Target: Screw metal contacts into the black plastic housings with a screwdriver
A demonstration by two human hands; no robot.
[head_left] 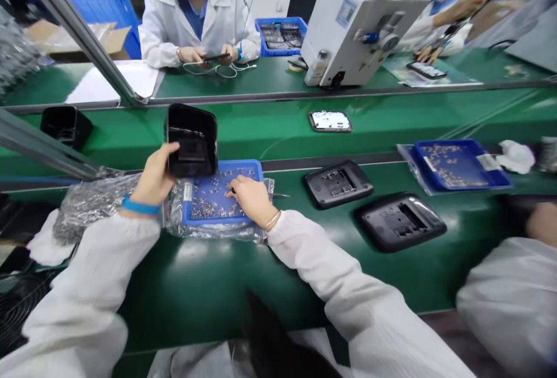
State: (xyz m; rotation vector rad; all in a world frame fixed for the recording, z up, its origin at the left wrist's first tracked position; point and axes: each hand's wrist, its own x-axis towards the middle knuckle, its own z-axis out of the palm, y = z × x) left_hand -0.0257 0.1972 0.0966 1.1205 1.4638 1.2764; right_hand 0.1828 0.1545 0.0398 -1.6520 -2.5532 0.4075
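Observation:
My left hand (pixel 154 176) grips the edge of a black plastic housing (pixel 192 141), held up above the back left of a blue tray. The blue tray (pixel 223 220) lies on clear plastic bags and holds many small metal parts. Over the tray's right side, my right hand (pixel 250 197) is closed, its fingertips pressed together near the metal parts. A thin pointed shaft sticks out to the right from behind this hand. Whatever the fingers hold is mostly hidden.
Two black housings (pixel 338 184) (pixel 399 221) lie on the green bench to the right. Beyond them is another blue tray (pixel 462 164) of small parts. A white-faced device (pixel 330 121) sits further back. Metal posts stand at left. A co-worker's sleeve (pixel 509 297) is at right.

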